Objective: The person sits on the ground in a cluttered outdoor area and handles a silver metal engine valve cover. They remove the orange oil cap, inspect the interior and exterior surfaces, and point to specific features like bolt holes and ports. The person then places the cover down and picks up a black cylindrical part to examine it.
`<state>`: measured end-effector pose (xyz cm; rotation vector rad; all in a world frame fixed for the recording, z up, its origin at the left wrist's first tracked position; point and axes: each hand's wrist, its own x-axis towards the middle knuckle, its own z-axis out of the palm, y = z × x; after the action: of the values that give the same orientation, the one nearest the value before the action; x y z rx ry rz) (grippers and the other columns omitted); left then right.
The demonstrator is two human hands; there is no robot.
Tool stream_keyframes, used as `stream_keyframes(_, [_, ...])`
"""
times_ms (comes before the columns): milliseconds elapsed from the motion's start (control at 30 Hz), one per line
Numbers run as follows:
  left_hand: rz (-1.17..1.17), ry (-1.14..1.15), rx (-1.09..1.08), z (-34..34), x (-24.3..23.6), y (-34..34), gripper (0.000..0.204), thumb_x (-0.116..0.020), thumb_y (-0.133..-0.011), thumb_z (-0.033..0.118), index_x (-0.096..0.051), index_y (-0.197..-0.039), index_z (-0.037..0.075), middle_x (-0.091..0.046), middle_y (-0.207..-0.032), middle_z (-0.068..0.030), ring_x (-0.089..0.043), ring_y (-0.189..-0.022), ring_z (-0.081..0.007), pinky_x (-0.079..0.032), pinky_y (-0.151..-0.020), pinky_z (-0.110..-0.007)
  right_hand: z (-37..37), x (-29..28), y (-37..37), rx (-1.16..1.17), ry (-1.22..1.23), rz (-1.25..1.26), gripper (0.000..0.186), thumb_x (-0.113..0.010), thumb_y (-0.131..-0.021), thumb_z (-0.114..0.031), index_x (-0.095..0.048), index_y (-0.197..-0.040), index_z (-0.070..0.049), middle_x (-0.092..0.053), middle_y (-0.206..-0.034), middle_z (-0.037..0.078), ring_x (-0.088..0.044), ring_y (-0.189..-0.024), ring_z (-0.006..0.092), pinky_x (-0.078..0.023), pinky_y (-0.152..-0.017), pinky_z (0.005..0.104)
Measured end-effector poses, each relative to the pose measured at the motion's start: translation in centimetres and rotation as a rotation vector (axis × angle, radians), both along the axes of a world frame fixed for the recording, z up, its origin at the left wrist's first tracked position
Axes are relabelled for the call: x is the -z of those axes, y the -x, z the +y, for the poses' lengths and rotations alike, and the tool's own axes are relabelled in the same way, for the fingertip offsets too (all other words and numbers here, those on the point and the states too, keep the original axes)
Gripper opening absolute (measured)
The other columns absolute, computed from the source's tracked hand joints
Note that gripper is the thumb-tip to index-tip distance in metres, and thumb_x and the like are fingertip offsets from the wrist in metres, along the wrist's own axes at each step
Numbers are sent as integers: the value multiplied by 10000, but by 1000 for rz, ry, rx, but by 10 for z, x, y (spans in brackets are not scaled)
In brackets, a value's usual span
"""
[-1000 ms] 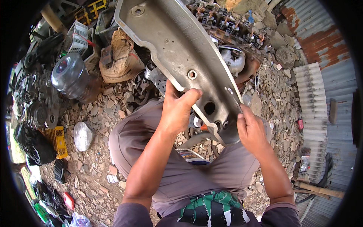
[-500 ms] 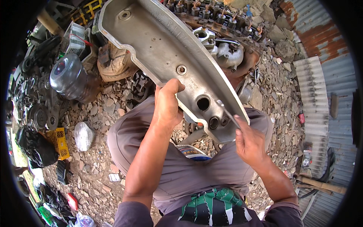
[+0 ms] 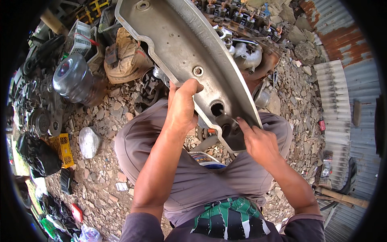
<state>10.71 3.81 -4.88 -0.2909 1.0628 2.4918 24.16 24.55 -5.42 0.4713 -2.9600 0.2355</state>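
A long grey metal valve cover (image 3: 183,52) lies tilted across my knees with its hollow inner side facing up. My left hand (image 3: 183,103) is closed round its left rim, the thumb resting on the inside. Over its near right end is my right hand (image 3: 260,143), closed on a thin metal tool (image 3: 229,117) whose tip is blurred. That tip is beside the large round hole (image 3: 217,108). A smaller raised hole (image 3: 198,71) shows farther up the cover. Whether the tool touches the metal I cannot tell.
Beyond the cover stands a cylinder head with several valve springs (image 3: 238,17), next to a silver metal part (image 3: 248,55). At left are a clear plastic jug (image 3: 74,80), a brown sack (image 3: 127,58) and a yellow crate (image 3: 61,150). Corrugated sheeting (image 3: 365,80) borders the right.
My right hand has moved up and left, bringing the tool's tip nearer the large hole. The valve cover and my left hand have shifted slightly to the right.
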Motion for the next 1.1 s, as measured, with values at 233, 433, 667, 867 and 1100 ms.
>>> stream_keyframes(233, [5,1,15,0,-2,3,427,-448,-816,113,-539,-1162,-120,-642,-1083,-208,-672,-992,-321,-570,-862,-454,-4,-14,2,-172,273,349,601,-675,-752,-22,-585,-1342,-86,-516,-669,55,-533,-508,228,-445,-481,352])
stream_keyframes(433, [84,59,-73,6,3,-2,435,-456,-796,39,-505,-1192,-135,-630,-1087,-212,-679,-976,-317,-582,-858,-447,-11,-22,7,-107,117,181,610,-670,-746,-15,-581,-1347,-69,-478,-652,38,-483,-481,203,-400,-444,342])
stream_keyframes(667, [32,11,-38,1,-3,-1,389,-456,-834,76,-531,-1155,-130,-624,-1097,-226,-676,-969,-333,-581,-844,-461,-1,-4,8,-94,-14,50,581,-664,-742,-4,-596,-1318,-40,-494,-669,52,-491,-479,201,-414,-445,339])
stream_keyframes(867, [27,40,-51,2,1,1,421,-501,-839,78,-491,-1230,-78,-604,-1118,-185,-654,-1002,-303,-570,-855,-442,-4,-13,3,-59,54,109,592,-645,-792,-24,-548,-1371,-98,-567,-714,75,-574,-522,247,-492,-486,363])
stream_keyframes(1100, [-42,114,-84,7,-7,-7,587,-636,-808,81,-358,-1320,8,-521,-1170,-155,-558,-1068,-259,-510,-893,-408,-10,-28,5,17,208,76,462,-566,-878,15,-565,-1339,-18,-683,-908,200,-655,-655,322,-544,-612,401])
